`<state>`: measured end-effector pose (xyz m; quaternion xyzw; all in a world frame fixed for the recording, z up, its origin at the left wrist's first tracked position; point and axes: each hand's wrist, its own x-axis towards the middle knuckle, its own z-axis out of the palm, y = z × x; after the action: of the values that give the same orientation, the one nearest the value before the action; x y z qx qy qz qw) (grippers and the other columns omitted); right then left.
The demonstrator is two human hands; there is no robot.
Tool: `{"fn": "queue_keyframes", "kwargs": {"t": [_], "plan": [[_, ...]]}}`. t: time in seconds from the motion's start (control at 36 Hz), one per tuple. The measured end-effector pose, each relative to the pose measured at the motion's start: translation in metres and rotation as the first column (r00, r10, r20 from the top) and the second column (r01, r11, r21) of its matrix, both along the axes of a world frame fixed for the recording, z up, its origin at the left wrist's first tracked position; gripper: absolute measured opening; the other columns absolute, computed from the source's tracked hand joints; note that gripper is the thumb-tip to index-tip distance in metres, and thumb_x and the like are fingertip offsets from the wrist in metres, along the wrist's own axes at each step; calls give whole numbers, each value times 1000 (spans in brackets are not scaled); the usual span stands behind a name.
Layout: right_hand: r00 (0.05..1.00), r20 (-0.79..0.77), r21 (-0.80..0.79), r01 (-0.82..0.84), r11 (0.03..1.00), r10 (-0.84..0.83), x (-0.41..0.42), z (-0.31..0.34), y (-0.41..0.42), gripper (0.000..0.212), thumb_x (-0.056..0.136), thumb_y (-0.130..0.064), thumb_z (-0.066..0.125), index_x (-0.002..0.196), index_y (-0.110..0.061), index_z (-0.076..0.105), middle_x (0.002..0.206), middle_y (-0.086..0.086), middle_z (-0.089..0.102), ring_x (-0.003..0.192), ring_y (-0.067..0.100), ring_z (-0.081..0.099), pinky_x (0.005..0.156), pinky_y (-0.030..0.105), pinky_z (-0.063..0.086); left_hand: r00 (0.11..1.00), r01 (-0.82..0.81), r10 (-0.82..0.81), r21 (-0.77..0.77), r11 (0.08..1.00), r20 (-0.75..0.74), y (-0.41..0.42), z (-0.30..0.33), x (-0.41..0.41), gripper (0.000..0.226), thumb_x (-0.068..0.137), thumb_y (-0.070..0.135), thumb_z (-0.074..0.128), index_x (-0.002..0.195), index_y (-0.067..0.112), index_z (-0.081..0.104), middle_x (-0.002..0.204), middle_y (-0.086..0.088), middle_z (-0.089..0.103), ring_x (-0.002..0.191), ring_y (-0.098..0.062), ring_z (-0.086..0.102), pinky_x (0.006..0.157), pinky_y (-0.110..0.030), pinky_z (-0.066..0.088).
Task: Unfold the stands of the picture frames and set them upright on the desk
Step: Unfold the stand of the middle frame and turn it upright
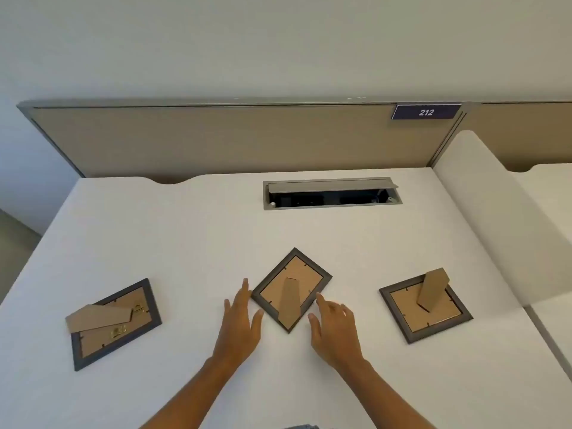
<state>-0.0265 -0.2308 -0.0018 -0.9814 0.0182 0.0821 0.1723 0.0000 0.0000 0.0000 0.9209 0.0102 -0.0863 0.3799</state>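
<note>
White desk (185, 230): both grips released beside mid frame (305, 274) w/ cardboard back.

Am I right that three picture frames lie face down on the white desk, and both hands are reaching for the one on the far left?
Not quite. In the head view the left hand and right hand sit either side of the middle frame, not the left frame. The rest holds: three frames, counting the right frame, lie face down on the white desk.
</note>
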Motion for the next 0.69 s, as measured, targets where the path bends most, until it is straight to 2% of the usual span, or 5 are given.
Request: {"fn": "queue_keyframes", "kwargs": {"t": [0.06, 0.11, 0.25, 0.47, 0.69], "plan": [[998, 5, 55, 66, 996, -66, 7, 4, 2, 55, 112, -34, 51, 163, -14, 47, 134, 9, 74, 129, 26, 65, 115, 42, 44, 996, -93, 94, -93, 991, 1, 1, 1, 8, 77, 104, 25, 58, 165, 30, 12, 156, -4, 52, 143, -34, 49, 120, -46, 38], [992, -28, 106, 125, 986, -123, 14, 11, 5, 57, 110, -34, 55, 163, -15, 45, 132, 7, 72, 126, 26, 63, 109, 40, 44, 990, -137, 138, -106, 985, 3, 0, 5, 15, 74, 102, 20, 60, 164, 26, 19, 139, -6, 66, 124, -27, 65, 109, -36, 49], [983, -144, 146, 132, 980, -111, 32, 15, 5, 82, 105, -37, 69, 171, -13, 26, 165, 5, 46, 153, 29, 39, 118, 42, 41, 996, -79, 77, -58, 995, -36, -3, 3, 24, 62, 100, 18, 64, 157, 19, 39, 143, -3, 59, 134, -22, 54, 113, -34, 45], [967, -222, 134, 158, 978, -126, 46, 1, -4, 132, 85, -50, 89, 175, -11, 0, 185, 11, 2, 170, 32, 6, 137, 43, 21, 996, -32, 35, 39, 999, -87, -11, -6, 32, 67, 98, 23, 69, 157, 10, 39, 157, -6, 47, 146, -24, 43, 120, -36, 36], [967, -184, 159, 205, 966, -175, 14, -22, 21, 134, 88, -60, 83, 175, -8, -3, 185, 10, 1, 171, 31, 6, 139, 42, 11, 994, -60, 63, 35, 998, -90, -21, -15, 31, 69, 95, 23, 72, 155, 12, 40, 154, -5, 51, 145, -25, 45, 117, -35, 38]]}}
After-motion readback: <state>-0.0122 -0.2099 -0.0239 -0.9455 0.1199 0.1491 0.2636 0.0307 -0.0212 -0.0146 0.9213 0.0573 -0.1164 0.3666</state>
